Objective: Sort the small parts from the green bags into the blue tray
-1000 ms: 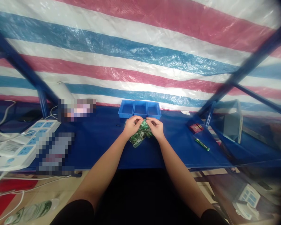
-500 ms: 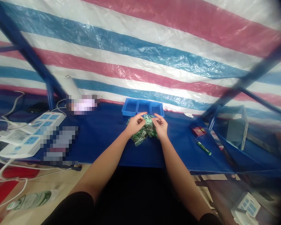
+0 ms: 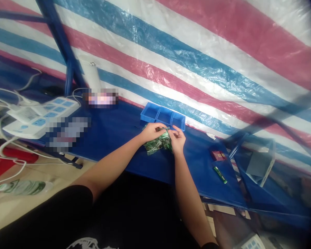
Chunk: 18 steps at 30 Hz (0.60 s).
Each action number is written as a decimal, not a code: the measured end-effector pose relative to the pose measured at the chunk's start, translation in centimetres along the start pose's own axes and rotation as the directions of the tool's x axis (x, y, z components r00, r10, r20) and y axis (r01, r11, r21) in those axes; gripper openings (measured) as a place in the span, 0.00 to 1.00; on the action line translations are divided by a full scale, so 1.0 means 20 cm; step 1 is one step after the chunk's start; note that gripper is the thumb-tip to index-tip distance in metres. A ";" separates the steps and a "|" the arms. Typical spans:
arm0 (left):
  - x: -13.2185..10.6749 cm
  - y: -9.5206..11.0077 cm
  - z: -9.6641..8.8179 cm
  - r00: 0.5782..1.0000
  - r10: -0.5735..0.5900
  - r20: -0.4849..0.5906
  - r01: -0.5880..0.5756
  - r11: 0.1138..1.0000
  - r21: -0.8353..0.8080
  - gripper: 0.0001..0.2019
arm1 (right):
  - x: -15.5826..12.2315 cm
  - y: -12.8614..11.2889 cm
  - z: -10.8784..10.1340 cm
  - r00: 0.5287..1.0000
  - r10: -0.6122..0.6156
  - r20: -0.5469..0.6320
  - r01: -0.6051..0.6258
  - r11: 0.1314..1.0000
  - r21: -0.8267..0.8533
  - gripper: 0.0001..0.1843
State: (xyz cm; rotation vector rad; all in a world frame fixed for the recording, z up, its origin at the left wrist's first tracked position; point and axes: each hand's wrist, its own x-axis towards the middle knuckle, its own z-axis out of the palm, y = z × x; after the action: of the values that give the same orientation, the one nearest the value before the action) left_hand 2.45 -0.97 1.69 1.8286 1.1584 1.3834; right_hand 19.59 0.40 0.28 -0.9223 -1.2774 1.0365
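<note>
Blue table, striped sheeting: left hand and right hand pinch a plastic bag.

Shiny packet, smooth plastic tray, glossy tarp

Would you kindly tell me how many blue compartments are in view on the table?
3: the left compartment, middle compartment and right compartment, side by side near the striped sheet. The right hand slightly overlaps the right compartment's front; none seems wholly hidden.
</note>
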 end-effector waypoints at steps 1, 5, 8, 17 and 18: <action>0.00 0.00 0.00 1.000 -0.002 -0.024 0.002 1.000 -0.014 0.15 | 0.00 0.00 0.00 1.000 0.000 -0.001 0.000 1.000 -0.020 0.29; 0.02 -0.02 0.01 0.994 -0.001 -0.111 -0.012 0.994 -0.111 0.13 | 0.01 0.01 0.00 0.999 -0.016 0.038 0.019 0.996 -0.088 0.25; 0.02 -0.02 0.01 0.990 -0.028 -0.140 0.001 0.982 -0.189 0.12 | 0.01 0.02 0.00 0.997 -0.037 0.072 0.045 0.991 -0.123 0.20; 0.00 0.01 -0.02 0.996 -0.051 -0.070 0.038 0.983 -0.178 0.23 | 0.00 0.03 0.02 0.999 -0.035 0.041 0.035 0.999 -0.010 0.17; 0.00 0.01 -0.02 0.997 -0.042 -0.059 0.032 0.987 -0.160 0.22 | 0.00 0.03 0.03 0.999 -0.029 0.033 0.029 1.000 0.004 0.17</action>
State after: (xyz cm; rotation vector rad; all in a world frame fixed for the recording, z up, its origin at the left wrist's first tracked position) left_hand 2.03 -1.02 1.95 1.6560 1.0744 1.4771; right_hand 19.04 0.54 -0.17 -0.8849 -1.3123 1.0346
